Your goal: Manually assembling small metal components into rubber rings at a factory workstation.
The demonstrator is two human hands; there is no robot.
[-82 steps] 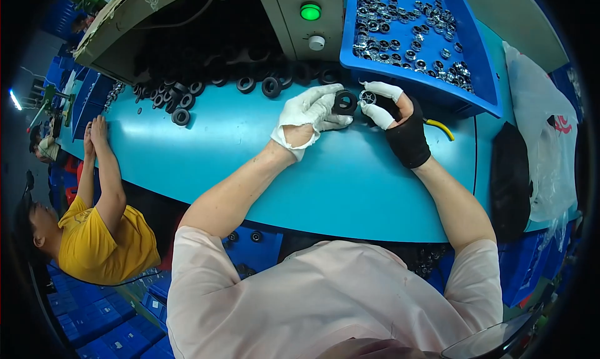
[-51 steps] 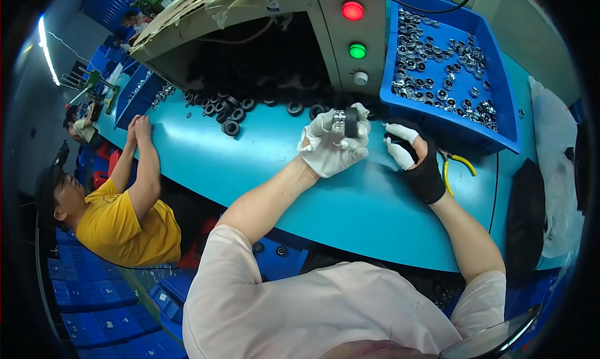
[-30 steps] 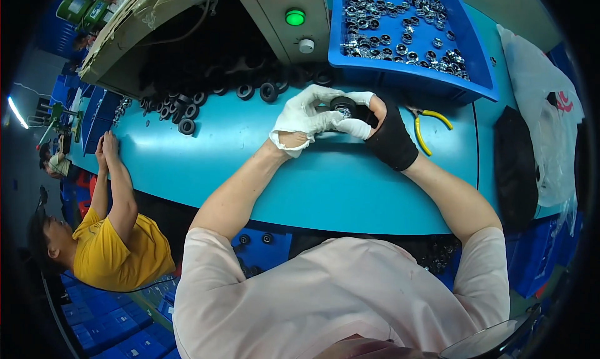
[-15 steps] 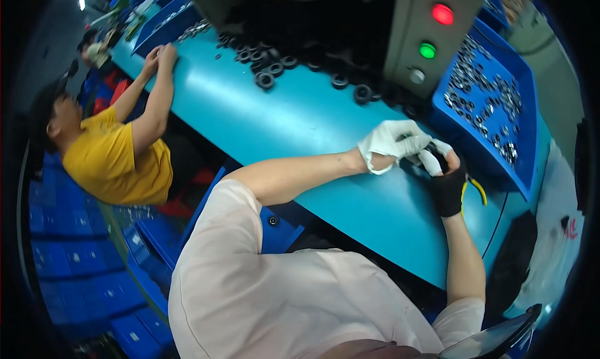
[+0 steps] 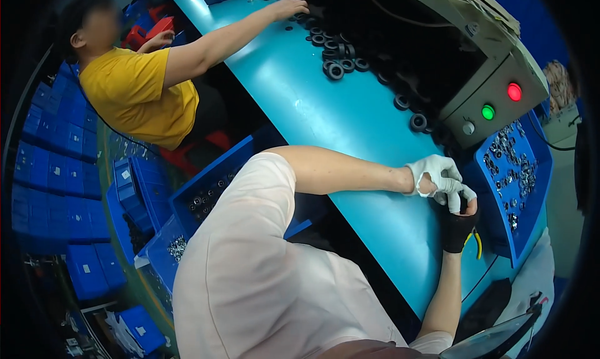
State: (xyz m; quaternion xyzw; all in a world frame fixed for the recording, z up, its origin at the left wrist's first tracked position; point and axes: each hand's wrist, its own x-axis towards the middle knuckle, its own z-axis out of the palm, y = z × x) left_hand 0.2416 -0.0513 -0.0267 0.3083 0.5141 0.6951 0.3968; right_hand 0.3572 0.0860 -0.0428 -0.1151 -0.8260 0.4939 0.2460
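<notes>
Fingers of the white-gloved left hand curled against those of the right hand, in black with white-wrapped fingertips, right of centre in the frame; whatever lay between them was hidden, so whether either hand gripped something could not be told. Black rings lay on the teal surface from upper middle toward the hands. Silver wheels filled part of a blue tray at right. Yellow-handled pliers rested just beside the right hand. Upper left, a yellow-shirted person had an arm stretched over the surface.
</notes>
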